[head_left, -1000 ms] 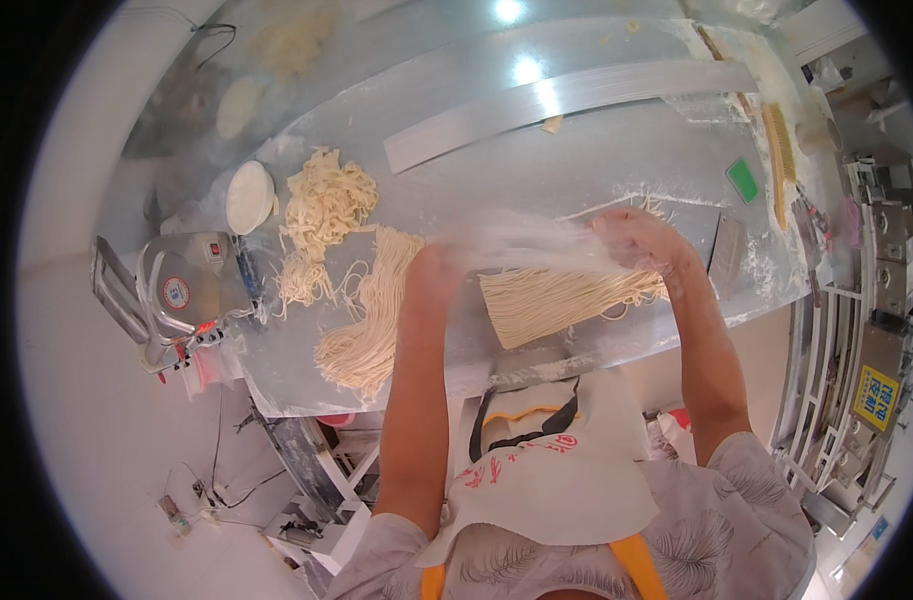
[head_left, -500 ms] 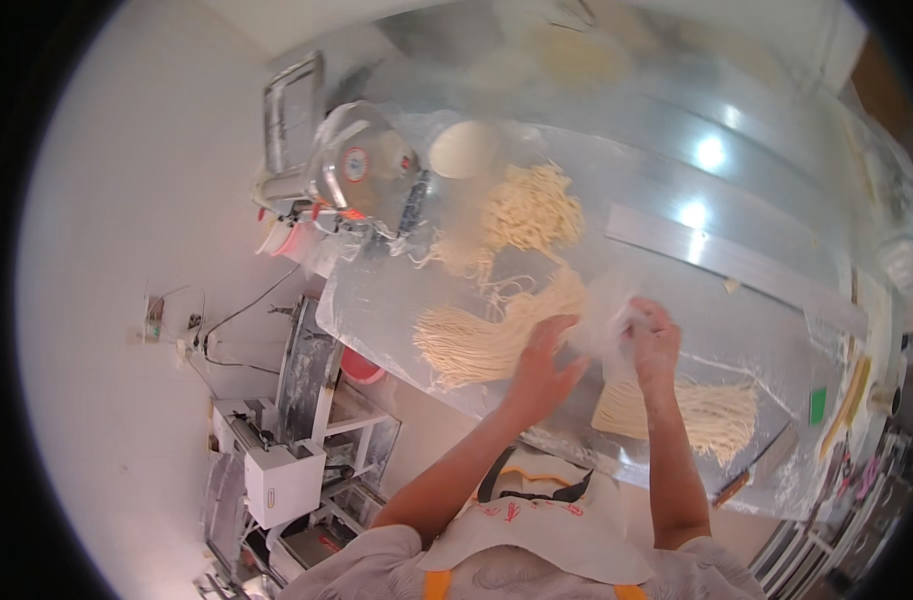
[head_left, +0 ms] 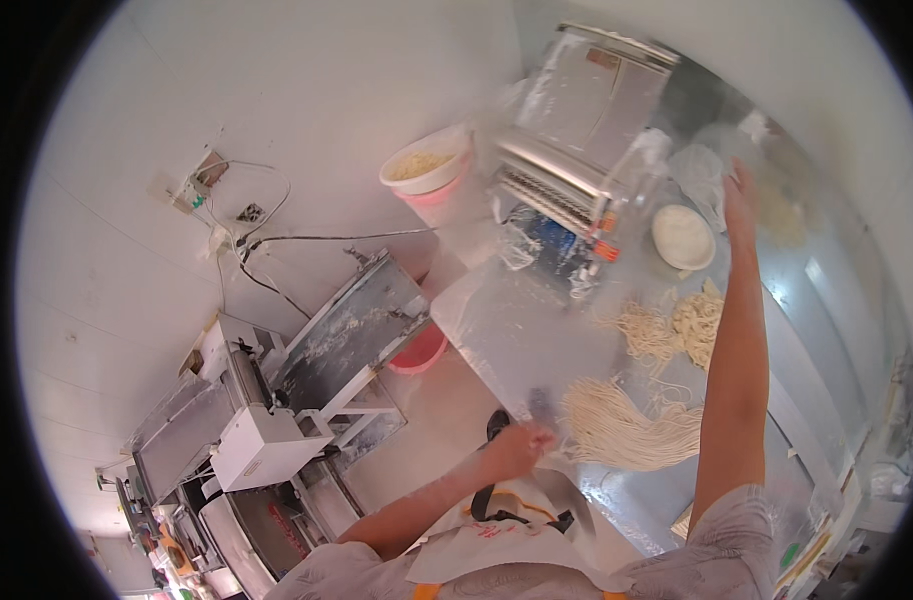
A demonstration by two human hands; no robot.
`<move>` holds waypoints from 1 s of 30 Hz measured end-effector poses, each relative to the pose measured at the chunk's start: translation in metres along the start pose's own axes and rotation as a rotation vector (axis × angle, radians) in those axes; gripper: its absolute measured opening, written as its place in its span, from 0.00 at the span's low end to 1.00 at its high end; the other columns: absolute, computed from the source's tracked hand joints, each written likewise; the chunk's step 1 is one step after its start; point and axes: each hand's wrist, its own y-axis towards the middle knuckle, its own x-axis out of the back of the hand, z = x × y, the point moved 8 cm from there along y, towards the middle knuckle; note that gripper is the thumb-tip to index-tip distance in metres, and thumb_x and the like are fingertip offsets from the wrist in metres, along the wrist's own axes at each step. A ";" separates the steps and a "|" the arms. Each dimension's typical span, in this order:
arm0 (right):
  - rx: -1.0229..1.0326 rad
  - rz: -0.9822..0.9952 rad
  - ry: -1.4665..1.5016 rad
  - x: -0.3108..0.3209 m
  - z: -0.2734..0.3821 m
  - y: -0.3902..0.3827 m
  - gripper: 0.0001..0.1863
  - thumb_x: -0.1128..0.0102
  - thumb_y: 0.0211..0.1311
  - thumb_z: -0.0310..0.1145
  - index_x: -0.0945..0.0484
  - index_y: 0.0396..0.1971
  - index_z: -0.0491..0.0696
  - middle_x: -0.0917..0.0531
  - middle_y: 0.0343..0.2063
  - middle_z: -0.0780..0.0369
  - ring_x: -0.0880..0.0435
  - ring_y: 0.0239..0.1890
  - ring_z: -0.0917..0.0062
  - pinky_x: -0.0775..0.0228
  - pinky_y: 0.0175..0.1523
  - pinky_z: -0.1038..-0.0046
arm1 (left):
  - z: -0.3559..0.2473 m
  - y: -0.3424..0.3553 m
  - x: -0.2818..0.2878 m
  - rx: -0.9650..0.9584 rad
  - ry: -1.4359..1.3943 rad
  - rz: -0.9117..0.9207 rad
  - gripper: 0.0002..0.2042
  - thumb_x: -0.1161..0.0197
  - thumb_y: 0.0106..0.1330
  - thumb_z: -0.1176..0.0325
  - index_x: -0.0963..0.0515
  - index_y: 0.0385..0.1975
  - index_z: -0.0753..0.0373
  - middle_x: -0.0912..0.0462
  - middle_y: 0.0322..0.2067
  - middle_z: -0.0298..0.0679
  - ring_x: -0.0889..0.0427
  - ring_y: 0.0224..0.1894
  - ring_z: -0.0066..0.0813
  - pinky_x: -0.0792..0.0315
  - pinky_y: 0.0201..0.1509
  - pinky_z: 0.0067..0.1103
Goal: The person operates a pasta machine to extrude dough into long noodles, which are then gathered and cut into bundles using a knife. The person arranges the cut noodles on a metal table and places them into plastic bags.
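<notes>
My right hand reaches far across the steel table, fingers apart beside a crumpled plastic bag; whether it touches the bag is unclear. Low near the front edge is my left hand, fingers curled, their contents unclear, left of long cut noodles. Loose thinner noodles and wide noodles lie partly behind my right forearm. A white bowl of flour stands below the bag.
A steel dough machine occupies the table's back left. Beside it a bowl rests on a pink container. Left are another white machine, a red basin under the table edge, and wall cables.
The view has swung left toward the machine and wall. My hands have separated: the right stretched away to the back, the left drawn toward the front edge. The translucent plastic between them is gone from there.
</notes>
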 end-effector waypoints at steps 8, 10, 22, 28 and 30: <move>-0.382 -0.264 0.492 -0.051 0.044 -0.271 0.12 0.41 0.75 0.30 0.20 0.49 0.37 0.16 0.38 0.62 0.20 0.37 0.82 0.26 0.46 0.78 | 0.129 0.019 0.235 0.227 0.046 -0.677 0.09 0.39 0.71 0.69 0.16 0.42 0.65 0.12 0.40 0.50 0.12 0.45 0.48 0.21 0.49 0.37; -0.442 -0.141 0.456 -0.069 0.059 -0.325 0.09 0.42 0.75 0.29 0.20 0.46 0.39 0.16 0.35 0.62 0.21 0.35 0.82 0.25 0.43 0.77 | 0.117 0.040 0.309 0.177 0.015 -0.848 0.07 0.38 0.70 0.72 0.18 0.42 0.67 0.12 0.37 0.50 0.12 0.43 0.46 0.21 0.48 0.34; -0.834 0.073 0.345 -0.174 0.145 -0.450 0.08 0.45 0.73 0.22 0.20 0.46 0.38 0.14 0.33 0.57 0.16 0.29 0.78 0.23 0.37 0.76 | 0.176 0.340 0.645 0.098 0.662 -0.909 0.22 0.31 0.64 0.67 0.21 0.57 0.64 0.16 0.48 0.51 0.18 0.51 0.56 0.24 0.57 0.39; -0.805 0.114 0.316 -0.218 0.189 -0.436 0.07 0.43 0.72 0.22 0.19 0.45 0.38 0.13 0.33 0.57 0.15 0.29 0.77 0.22 0.37 0.77 | 0.132 0.257 0.660 -0.344 -0.681 -0.872 0.09 0.38 0.75 0.69 0.18 0.47 0.65 0.15 0.43 0.32 0.19 0.50 0.25 0.29 0.54 0.25; -0.836 0.159 0.418 -0.248 0.211 -0.415 0.07 0.41 0.73 0.25 0.18 0.45 0.38 0.13 0.33 0.57 0.15 0.31 0.75 0.21 0.41 0.74 | 0.123 0.211 0.650 -0.505 -0.774 -0.730 0.11 0.36 0.74 0.69 0.19 0.52 0.65 0.19 0.56 0.36 0.22 0.58 0.26 0.30 0.62 0.24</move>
